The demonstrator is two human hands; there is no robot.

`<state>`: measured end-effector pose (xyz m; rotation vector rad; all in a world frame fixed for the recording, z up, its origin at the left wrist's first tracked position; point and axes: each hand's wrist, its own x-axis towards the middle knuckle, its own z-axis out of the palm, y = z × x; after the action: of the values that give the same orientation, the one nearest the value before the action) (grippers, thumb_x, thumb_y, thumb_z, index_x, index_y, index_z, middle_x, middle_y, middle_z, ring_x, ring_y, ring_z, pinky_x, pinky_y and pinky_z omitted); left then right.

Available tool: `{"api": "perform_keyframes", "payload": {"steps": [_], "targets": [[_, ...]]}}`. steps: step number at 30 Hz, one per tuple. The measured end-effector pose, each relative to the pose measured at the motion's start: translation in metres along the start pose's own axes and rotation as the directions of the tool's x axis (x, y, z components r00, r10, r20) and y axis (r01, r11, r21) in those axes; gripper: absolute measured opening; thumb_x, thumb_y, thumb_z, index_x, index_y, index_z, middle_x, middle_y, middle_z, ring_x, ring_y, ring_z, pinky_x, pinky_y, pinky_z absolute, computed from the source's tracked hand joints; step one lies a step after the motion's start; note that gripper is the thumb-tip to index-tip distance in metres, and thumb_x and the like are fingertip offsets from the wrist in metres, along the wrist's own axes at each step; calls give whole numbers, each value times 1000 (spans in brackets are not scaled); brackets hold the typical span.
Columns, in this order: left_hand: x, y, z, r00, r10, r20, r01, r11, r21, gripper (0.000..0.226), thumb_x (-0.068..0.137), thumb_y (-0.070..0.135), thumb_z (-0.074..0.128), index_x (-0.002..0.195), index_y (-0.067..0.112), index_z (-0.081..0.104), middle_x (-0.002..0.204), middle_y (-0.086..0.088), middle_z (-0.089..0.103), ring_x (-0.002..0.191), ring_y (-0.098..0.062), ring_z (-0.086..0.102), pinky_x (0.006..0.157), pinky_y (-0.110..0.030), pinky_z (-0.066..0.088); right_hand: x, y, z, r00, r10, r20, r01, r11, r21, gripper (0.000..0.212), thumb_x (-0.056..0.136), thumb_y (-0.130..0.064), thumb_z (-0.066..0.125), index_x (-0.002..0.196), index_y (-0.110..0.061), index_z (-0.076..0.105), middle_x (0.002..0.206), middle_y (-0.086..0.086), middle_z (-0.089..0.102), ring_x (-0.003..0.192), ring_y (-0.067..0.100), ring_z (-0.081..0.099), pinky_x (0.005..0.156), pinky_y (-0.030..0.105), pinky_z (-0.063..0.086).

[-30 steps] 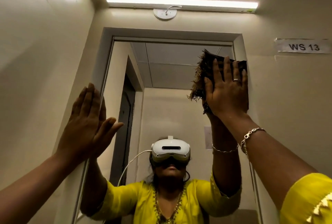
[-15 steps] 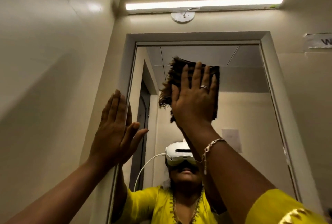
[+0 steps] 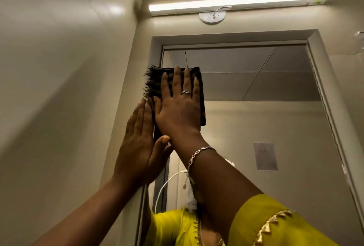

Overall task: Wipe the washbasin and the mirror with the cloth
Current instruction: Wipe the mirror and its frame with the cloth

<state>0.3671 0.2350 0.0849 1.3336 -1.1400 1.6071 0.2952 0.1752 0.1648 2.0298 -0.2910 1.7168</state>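
Observation:
A framed wall mirror (image 3: 256, 92) fills the middle and right of the head view. My right hand (image 3: 177, 105) lies flat with spread fingers on a dark, fringed cloth (image 3: 200, 90), pressing it against the glass at the mirror's upper left corner. My left hand (image 3: 137, 147) rests flat and empty on the mirror's left frame edge, just below and left of the cloth, its thumb touching my right wrist. The washbasin is out of view. The mirror reflects a yellow garment and a white cable low down.
A beige wall (image 3: 59, 88) runs close along the left. A lit tube light (image 3: 236, 1) and a round white fitting (image 3: 212, 17) sit above the mirror frame. A paper sheet (image 3: 265, 156) shows reflected in the glass.
My right hand has slid the cloth leftward across the top of the mirror, from its right side to the upper left corner. The left hand stayed on the frame edge.

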Motion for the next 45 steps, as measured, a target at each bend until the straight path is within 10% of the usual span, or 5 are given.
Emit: {"api": "perform_keyframes", "payload": {"steps": [18, 45], "targets": [[-1, 3, -3, 997, -10, 74, -3, 983, 183, 88, 91, 65, 6, 140, -8, 17, 149, -24, 15, 138, -29, 11, 113, -22, -1, -30, 63, -7, 982, -19, -186, 21, 1000, 10, 60, 90, -45, 19, 142, -19, 32, 152, 12, 26, 141, 33, 18, 114, 46, 9], [-5, -70, 55, 948, -250, 200, 128, 868, 480, 97, 72, 72, 36, 145, 9, 21, 155, -12, 9, 143, -28, 8, 113, -50, 20, -78, 215, -57, 968, 113, -225, -148, 978, -147, 59, 92, -46, 18, 144, -19, 28, 152, 13, 24, 141, 33, 17, 115, 48, 13]]}}
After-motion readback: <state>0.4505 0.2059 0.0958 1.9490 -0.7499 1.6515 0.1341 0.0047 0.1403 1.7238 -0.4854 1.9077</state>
